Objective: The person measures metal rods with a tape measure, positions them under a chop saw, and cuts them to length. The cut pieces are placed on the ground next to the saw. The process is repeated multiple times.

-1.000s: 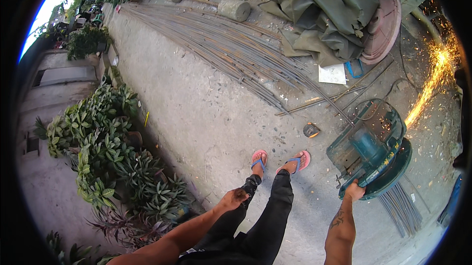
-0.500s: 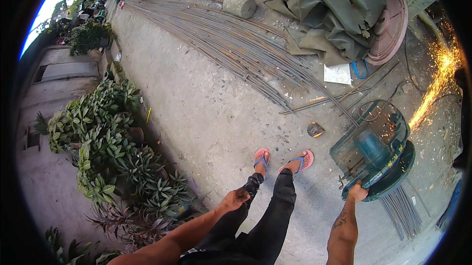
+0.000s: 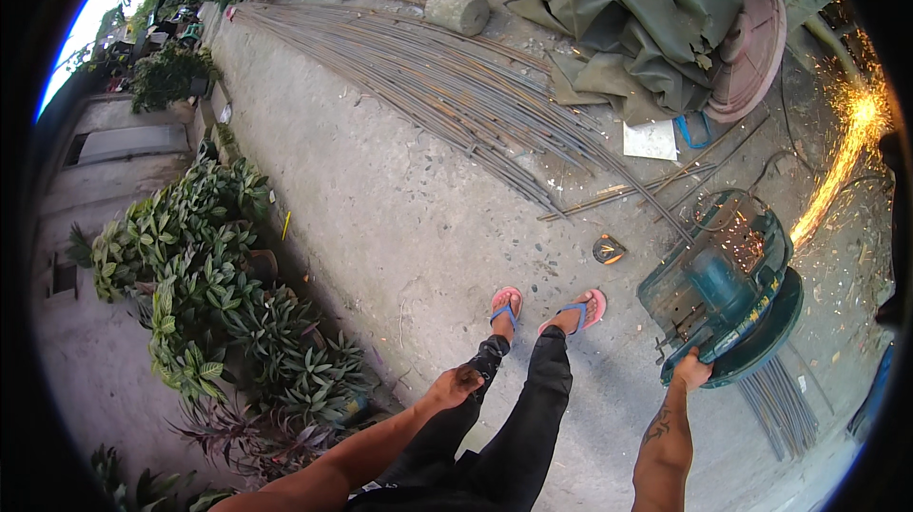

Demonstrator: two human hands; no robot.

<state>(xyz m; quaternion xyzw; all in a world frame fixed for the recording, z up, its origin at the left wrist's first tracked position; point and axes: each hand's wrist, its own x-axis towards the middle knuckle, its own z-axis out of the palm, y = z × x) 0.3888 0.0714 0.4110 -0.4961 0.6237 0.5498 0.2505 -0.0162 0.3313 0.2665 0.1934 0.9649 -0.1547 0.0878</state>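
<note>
My right hand [image 3: 692, 370] is closed round the handle of a green chop saw [image 3: 715, 286] standing on the concrete at the right. Sparks [image 3: 837, 166] stream from the saw toward the far right. Steel bars [image 3: 672, 223] run up to its base from the far side, and a bundle of bars [image 3: 782, 407] comes out beneath its near side. My left hand [image 3: 455, 386] is at my left knee, its fingers curled. A dark patch shows at those fingers; whether it is dirt or a held thing I cannot make out.
A long fan of steel bars [image 3: 418, 70] lies across the ground. A tape measure [image 3: 608, 249] sits near my sandalled right foot. A crumpled green tarp [image 3: 632, 27] and a round reddish lid [image 3: 751, 51] are at the far right. Potted plants [image 3: 190, 265] line the left.
The spark stream looks brighter and fuller, and more sparks show within the saw's base. Both hands have hardly moved; the view has shifted slightly.
</note>
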